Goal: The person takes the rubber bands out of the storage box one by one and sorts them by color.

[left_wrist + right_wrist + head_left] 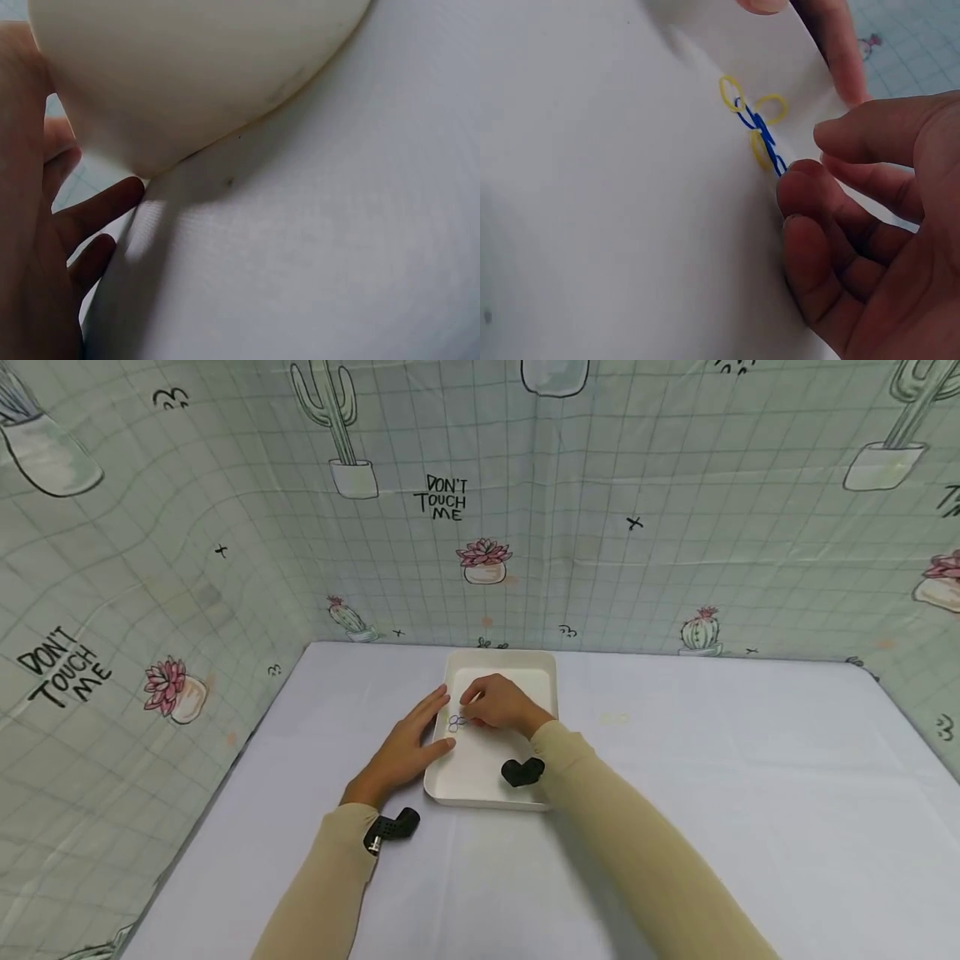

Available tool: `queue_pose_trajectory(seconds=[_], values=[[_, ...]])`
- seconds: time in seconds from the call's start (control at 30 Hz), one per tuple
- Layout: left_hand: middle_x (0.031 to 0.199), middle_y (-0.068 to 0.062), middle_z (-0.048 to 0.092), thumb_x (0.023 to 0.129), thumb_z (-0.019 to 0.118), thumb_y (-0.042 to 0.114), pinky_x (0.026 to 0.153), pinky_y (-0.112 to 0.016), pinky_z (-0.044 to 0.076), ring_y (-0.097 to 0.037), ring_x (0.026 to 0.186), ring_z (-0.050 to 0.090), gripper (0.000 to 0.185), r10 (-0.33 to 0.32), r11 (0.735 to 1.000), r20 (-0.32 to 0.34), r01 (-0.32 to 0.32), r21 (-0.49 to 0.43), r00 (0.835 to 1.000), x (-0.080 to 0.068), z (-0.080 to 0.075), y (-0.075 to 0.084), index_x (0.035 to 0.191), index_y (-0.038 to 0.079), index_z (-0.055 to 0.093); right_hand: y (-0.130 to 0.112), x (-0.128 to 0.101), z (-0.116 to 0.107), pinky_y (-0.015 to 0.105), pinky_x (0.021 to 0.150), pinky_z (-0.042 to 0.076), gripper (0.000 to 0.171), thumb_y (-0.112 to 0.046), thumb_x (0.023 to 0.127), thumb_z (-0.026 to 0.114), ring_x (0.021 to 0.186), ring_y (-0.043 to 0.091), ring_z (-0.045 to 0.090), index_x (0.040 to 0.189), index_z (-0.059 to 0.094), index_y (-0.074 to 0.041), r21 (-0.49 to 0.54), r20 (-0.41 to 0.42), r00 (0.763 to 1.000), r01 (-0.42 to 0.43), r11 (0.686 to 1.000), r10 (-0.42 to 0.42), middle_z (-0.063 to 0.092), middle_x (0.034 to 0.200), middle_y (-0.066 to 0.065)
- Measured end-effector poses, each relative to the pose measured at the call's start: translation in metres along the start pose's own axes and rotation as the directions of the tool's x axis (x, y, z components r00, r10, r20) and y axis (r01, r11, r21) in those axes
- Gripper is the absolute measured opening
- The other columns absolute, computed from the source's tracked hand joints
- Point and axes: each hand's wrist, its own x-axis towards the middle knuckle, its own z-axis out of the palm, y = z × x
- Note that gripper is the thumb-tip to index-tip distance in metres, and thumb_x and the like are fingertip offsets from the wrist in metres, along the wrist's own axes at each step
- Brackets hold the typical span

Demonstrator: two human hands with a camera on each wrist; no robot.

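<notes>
A white tray [525,672] lies on the white tabletop. In it sits a small chain of yellow and blue rubber bands [457,722] [754,126]. My right hand [497,702] is inside the tray with its fingers curled. One fingertip [799,184] covers the end of the blue band, and the thumb stands a little apart, so a pinch cannot be made out. My left hand [420,735] lies flat with straight fingers [97,214] against the tray's left outer wall [195,82].
The white table [712,793] stretches wide on both sides of the tray. Cloth walls printed with cacti [465,502] close it in at the back and left. Black wrist cameras [392,831] sit on both sleeves.
</notes>
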Motion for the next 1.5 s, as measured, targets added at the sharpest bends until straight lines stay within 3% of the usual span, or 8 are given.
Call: queue_pose_trajectory(seconds=[0.17,0.4,0.57,0.7,0.93,1.17,1.5], values=[[0.166,0.003,0.019,0.094,0.066,0.030,0.119,-0.052,0.020,-0.022,0.151,0.018,0.077,0.001,1.000,-0.011,-0.001,-0.010,1.000,-0.002,-0.002,0.000,0.158,0.009,0.029,-0.004,0.008,0.009,0.024,0.061,0.050,0.023,-0.019,0.091,0.066,0.067,0.012,0.060,0.109,0.072,-0.007,-0.013,0.014,0.999,0.040,0.999,-0.040,0.069,0.082,0.002],[0.165,0.007,0.020,0.095,0.065,0.031,0.119,-0.048,0.020,-0.018,0.151,0.017,0.077,0.018,1.000,-0.012,-0.019,-0.024,1.000,0.006,0.001,0.004,0.159,0.011,0.029,0.000,0.011,0.010,0.030,0.075,0.049,0.021,-0.020,0.090,0.066,0.085,0.017,0.061,0.106,0.075,-0.010,-0.179,-0.037,0.995,0.088,0.980,-0.096,0.071,0.098,0.001],[0.165,0.007,0.019,0.095,0.066,0.031,0.119,-0.048,0.020,-0.018,0.151,0.017,0.078,-0.002,1.000,-0.002,0.002,-0.028,1.000,0.002,0.003,0.002,0.159,0.011,0.028,0.001,0.010,0.016,0.029,0.074,0.048,0.020,-0.023,0.091,0.067,0.081,0.015,0.060,0.104,0.076,-0.011,-0.222,-0.022,0.995,0.095,0.970,-0.102,0.071,0.094,-0.001],[0.165,0.006,0.020,0.095,0.066,0.030,0.120,-0.045,0.020,-0.017,0.151,0.018,0.077,0.024,0.999,-0.009,-0.024,-0.021,1.000,0.002,0.002,0.002,0.159,0.011,0.028,-0.001,0.009,0.020,0.031,0.074,0.049,0.017,-0.024,0.092,0.069,0.080,0.015,0.059,0.102,0.076,-0.012,-0.235,-0.040,0.995,0.076,0.969,-0.087,0.070,0.090,-0.003],[0.165,0.004,0.021,0.095,0.067,0.028,0.120,-0.046,0.019,-0.018,0.151,0.018,0.076,0.029,0.999,-0.017,-0.029,-0.025,0.999,0.000,0.001,0.001,0.158,0.007,0.030,-0.004,0.008,0.023,0.036,0.086,0.049,0.019,-0.026,0.091,0.070,0.088,0.016,0.060,0.104,0.075,-0.013,-0.292,-0.032,0.997,0.065,0.954,-0.077,0.070,0.098,-0.003],[0.166,0.003,0.021,0.095,0.067,0.028,0.120,-0.047,0.019,-0.019,0.151,0.018,0.075,0.041,0.999,-0.016,-0.042,-0.022,0.999,0.002,0.003,0.002,0.158,0.007,0.031,0.003,0.008,0.026,0.034,0.083,0.049,0.013,-0.026,0.091,0.070,0.086,0.015,0.060,0.097,0.075,-0.016,-0.360,-0.080,0.986,0.108,0.927,-0.146,0.068,0.093,-0.006],[0.165,0.003,0.023,0.094,0.067,0.031,0.120,-0.046,0.020,-0.019,0.151,0.020,0.076,0.043,0.999,-0.020,-0.043,-0.018,0.999,0.003,0.001,0.004,0.157,0.007,0.032,0.005,0.009,0.022,0.034,0.078,0.050,0.009,-0.025,0.091,0.072,0.082,0.014,0.060,0.089,0.072,-0.017,-0.348,-0.090,0.977,0.150,0.926,-0.192,0.067,0.087,-0.006]])
